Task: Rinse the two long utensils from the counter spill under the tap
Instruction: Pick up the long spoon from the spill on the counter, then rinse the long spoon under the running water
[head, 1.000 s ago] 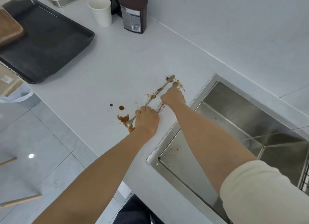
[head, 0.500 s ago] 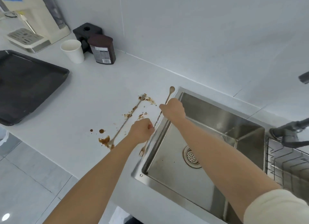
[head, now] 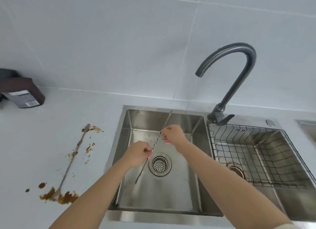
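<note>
You have one long utensil pinched in both hands over the left sink basin: your left hand is closed around its lower stretch, your right hand is closed around it higher up, and the rod runs from about 7 o'clock to 1 o'clock between them, clear of the steel. Its lower tip hangs just left of the drain strainer. The second long utensil lies on the bench at your 9 o'clock, flat in the brown spill, well apart from the sink.

The tap stands at your 1 o'clock, with its spout mouth above and to the right of the utensil's upper end. I cannot see water running, and the lever at its base looks untouched.

Watch these risks, as I judge them:
- Both your hands are taken, so reaching for the lever means dropping to a one-hand pinch on a thin, sauce-slick rod; it could slip and clatter into the basin.
- If you open the tap hard, water striking the twisted shaft may spray sauce onto the wall tiles and bench.
- The rod's far end sits close to the basin's back wall; swinging it toward the spout could knock it there.
- The utensil left in the spill is easy to forget, and lifting it will drip across the bench edge.
</note>
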